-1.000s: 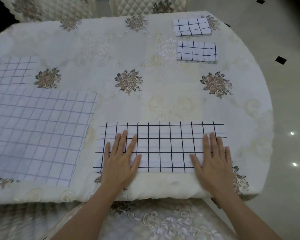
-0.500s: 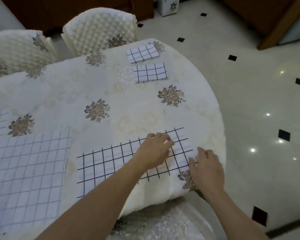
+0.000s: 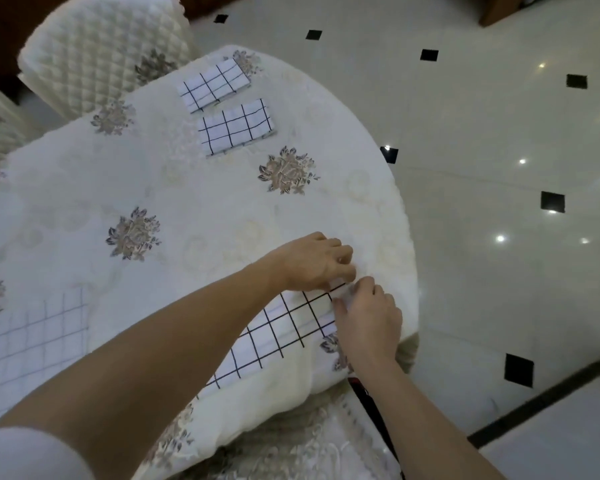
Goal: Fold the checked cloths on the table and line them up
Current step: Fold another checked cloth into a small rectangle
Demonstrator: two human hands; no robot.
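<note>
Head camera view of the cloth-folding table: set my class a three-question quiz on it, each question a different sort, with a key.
1. True or false: both hands are at the right end of the black-checked cloth.
2. How many already folded cloths lie at the far side of the table? A) one B) two C) four
3. Fill in: the cloth at the left edge has ___ grid lines, pale or dark.

Key
1. True: left hand and right hand meet at that end.
2. B: the far folded cloth and the near folded cloth.
3. Pale: the pale-checked cloth.
</note>
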